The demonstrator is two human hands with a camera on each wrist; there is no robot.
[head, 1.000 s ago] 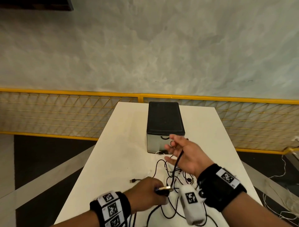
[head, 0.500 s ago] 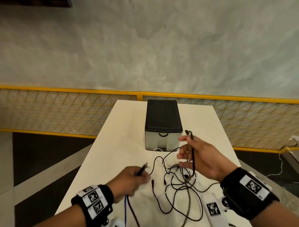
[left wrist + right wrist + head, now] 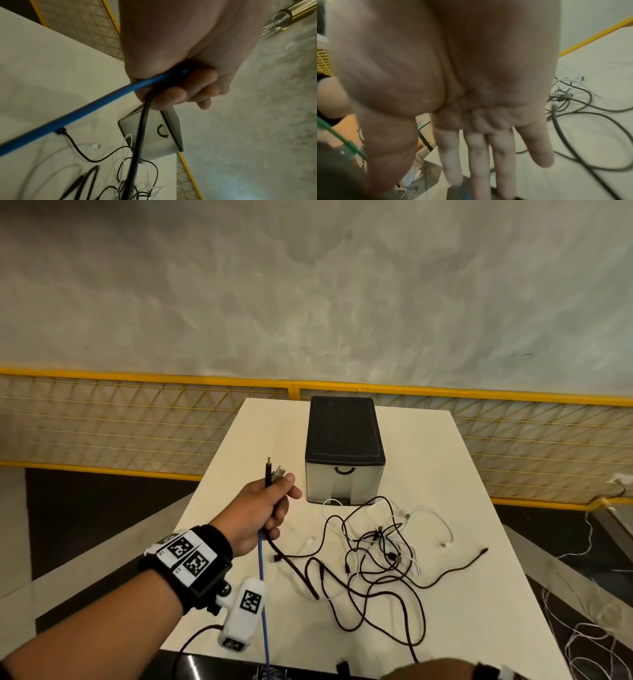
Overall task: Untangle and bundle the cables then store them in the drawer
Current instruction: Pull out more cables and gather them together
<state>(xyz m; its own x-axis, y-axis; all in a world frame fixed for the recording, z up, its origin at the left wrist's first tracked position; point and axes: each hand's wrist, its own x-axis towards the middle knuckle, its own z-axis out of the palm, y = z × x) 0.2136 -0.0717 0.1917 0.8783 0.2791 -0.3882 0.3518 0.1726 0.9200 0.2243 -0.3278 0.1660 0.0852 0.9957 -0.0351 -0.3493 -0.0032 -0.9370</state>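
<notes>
The left hand [image 3: 265,508] grips a blue cable [image 3: 263,587] and a black cable [image 3: 139,142] near their plugs. The right hand [image 3: 453,94] hangs empty, fingers straight. The tangle [image 3: 380,549] looks limp and probably snag-prone, so draw it out by the connectors.

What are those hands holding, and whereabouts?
Left hand grips a blue cable and a black cable just below their plugs. Right hand holds nothing.
</notes>
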